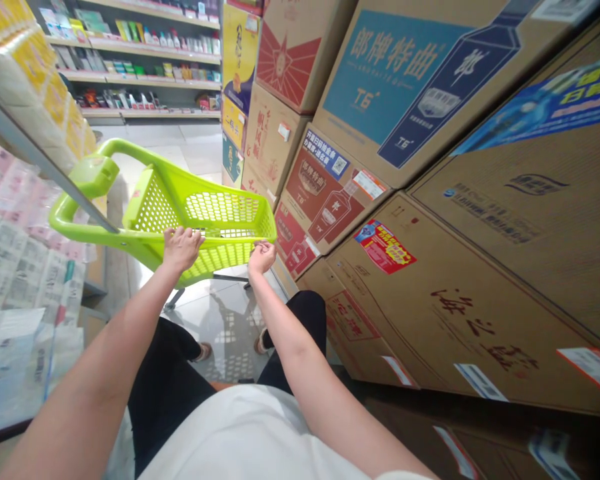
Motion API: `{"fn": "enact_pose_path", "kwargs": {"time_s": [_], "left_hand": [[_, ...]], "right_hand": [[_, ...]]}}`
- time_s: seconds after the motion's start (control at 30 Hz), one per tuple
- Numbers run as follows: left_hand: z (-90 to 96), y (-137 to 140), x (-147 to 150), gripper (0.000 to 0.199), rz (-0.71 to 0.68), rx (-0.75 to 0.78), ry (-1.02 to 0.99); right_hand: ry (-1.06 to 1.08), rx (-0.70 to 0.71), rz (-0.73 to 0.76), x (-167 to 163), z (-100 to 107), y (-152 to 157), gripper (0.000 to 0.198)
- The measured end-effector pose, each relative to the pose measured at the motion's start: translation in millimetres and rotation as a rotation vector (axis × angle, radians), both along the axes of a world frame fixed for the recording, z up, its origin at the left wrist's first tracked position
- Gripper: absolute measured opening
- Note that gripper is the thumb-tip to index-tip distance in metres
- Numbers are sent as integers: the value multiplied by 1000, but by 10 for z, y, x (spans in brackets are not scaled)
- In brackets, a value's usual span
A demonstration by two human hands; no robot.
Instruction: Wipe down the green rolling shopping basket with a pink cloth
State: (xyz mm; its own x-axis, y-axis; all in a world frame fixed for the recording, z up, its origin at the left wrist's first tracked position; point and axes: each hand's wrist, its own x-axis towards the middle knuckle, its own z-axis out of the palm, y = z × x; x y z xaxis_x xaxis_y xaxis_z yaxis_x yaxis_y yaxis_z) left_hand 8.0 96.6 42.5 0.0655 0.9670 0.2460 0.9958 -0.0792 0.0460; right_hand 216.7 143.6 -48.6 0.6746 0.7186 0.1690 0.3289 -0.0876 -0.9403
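Note:
A lime-green plastic shopping cart stands sideways in front of me, its handle end at the left. My left hand is closed over the cart's near rim, close to the middle, with the fingers curled over the edge. At the right front corner, my right hand grips the same rim, its fingers bent around it. Through the perforated sides no goods show in the basket. Dark legs and a wheel of the cart show below on the tiled floor.
Stacked cardboard cartons rise close on my right. Plastic-wrapped tissue packs line the left, beside a grey metal post. Shelves with bottles and boxes stand at the back. Pale tiled floor lies beyond the cart.

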Motion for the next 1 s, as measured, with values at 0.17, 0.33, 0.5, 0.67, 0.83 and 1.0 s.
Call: {"fn": "enact_pose_path", "kwargs": {"time_s": [0.17,0.33,0.5,0.67,0.83,1.0], "left_hand": [[5,58,63,41,0,14,43],[41,57,86,41,-6,7,54],[27,46,69,43,8,5,101],[-12,88,66,43,24,8,106],[-10,126,95,40,37,-2,65],[-7,107,73,41,47,-4,75]], "right_hand": [[-148,44,195,-398,68,-174,18],[-297,114,580,-624,78,-327,18],[-254,-51,320,-57,130,-163,20],[-171,-238,18,210,260,6,30],[-290,-139,235,-413,271,-146,27],[-400,49,597,-686,177,-280,24]]}}
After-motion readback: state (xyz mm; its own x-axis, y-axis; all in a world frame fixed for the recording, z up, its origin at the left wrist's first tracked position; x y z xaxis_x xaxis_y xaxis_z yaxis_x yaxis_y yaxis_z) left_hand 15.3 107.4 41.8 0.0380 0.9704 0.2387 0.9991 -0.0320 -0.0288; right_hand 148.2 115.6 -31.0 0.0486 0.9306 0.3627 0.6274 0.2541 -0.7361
